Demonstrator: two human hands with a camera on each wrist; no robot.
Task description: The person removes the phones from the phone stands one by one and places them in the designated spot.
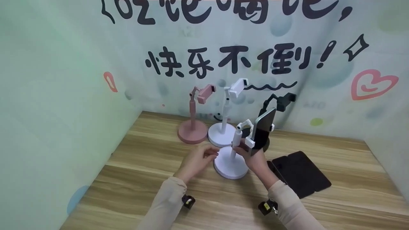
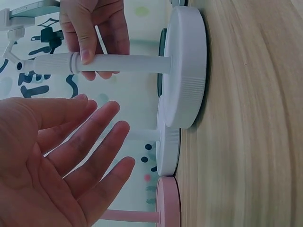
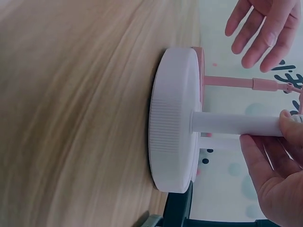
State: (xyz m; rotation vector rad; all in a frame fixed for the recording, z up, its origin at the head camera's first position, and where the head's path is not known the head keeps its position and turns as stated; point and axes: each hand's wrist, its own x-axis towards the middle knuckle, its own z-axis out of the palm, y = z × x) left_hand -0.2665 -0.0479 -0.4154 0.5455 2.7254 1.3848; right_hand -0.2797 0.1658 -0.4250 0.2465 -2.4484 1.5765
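Observation:
A white phone stand point(image 1: 230, 166) stands upright on the wooden table, with a phone point(image 1: 263, 129) clamped in its holder. My right hand point(image 1: 254, 159) grips the stand's post just below the collar; in the left wrist view the right thumb point(image 2: 86, 45) lies across the white post point(image 2: 128, 63). My left hand point(image 1: 198, 159) is beside the stand's round base on the left, its fingers loosely extended and holding nothing. In the right wrist view, the left hand point(image 3: 267, 30) hangs apart from the post.
Behind stand a pink phone stand point(image 1: 192, 131), a second white stand point(image 1: 221, 134) and a black stand point(image 1: 286, 101), partly hidden by the phone. Flat black panels point(image 1: 300, 174) lie to the right. A printed cloth point(image 1: 255, 32) hangs at the back.

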